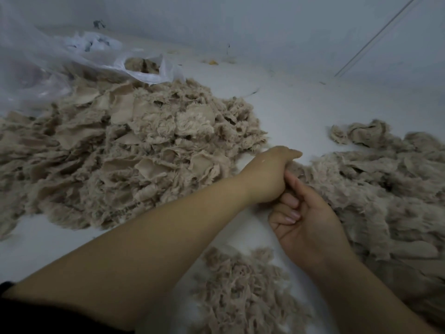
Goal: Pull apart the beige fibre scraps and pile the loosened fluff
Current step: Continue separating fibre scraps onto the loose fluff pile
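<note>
A big heap of beige fibre scraps (125, 145) covers the left and middle of the white surface (296, 112). A second beige pile (380, 189) spreads along the right side. A smaller clump of loosened fluff (243, 292) lies near me, between my forearms. My left hand (267, 174) reaches across to the edge of the right pile, its fingers curled round a beige fibre scrap (295, 166). My right hand (308, 225) lies palm up just below it, fingers curled, with the index finger up against the same scrap. Most of the scrap is hidden behind my left hand.
A clear plastic bag (149, 72) with more beige scraps inside lies open at the back left. Crumpled plastic sheeting (31, 68) fills the far left. A pale wall (265, 25) closes the back, with a thin rod (375, 37) leaning at the right.
</note>
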